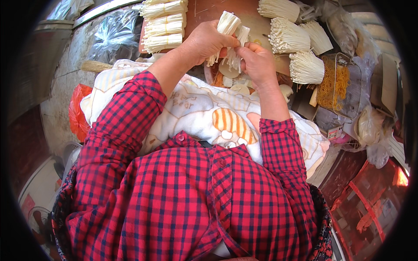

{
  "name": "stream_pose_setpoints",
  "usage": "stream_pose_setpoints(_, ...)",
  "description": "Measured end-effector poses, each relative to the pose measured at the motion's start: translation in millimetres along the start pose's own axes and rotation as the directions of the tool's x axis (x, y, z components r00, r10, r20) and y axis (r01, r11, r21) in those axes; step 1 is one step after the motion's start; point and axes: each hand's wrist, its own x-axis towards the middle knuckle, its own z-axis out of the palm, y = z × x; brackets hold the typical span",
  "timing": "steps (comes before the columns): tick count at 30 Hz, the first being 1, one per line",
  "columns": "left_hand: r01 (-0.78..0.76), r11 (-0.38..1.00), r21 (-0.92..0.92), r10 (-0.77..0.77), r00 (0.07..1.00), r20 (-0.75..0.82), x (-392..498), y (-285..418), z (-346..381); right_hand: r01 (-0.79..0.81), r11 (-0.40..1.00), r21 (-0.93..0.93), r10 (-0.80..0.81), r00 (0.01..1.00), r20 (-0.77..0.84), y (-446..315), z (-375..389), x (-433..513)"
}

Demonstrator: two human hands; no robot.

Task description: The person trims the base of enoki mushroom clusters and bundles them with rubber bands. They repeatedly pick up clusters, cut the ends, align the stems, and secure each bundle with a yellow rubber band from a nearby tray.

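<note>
My left hand grips a bundle of white enoki mushrooms, its cut ends pointing up and its caps hanging down. A smaller bunch of enoki sits beside it, pinched by the fingers of my right hand. Both hands are close together above the near edge of a brown board. To their left on the board lies a stack of enoki bundles bound with thin yellow bands. Larger loose clumps of enoki lie to the right.
A wire basket of yellow rubber bands stands at the right. A printed blanket covers my lap, with trimmings beyond it. Clear plastic bags lie at the upper left, and a red bag below them.
</note>
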Motion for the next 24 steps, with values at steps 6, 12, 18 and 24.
stream_pose_setpoints(6, -0.029, 0.993, 0.113, 0.031, 0.999, -0.014, -7, 9, 0, -0.002, 0.998, -0.064, 0.005, 0.999, 0.036, -3, 3, -3)
stream_pose_setpoints(12, -0.019, 0.990, 0.139, 0.026, 0.999, -0.048, -6, 7, -4, 0.021, 0.995, -0.097, -0.015, 0.998, 0.063, 1, 2, -2)
stream_pose_setpoints(18, 0.049, 0.987, 0.152, -0.032, 0.994, -0.109, -2, 6, -15, -0.051, 0.994, -0.101, 0.041, 0.994, -0.100, 13, -13, 13)
stream_pose_setpoints(24, 0.036, 0.999, -0.003, -0.036, 0.995, -0.094, 5, -6, -16, -0.105, 0.971, -0.217, 0.091, 0.993, -0.073, 12, -11, 12)
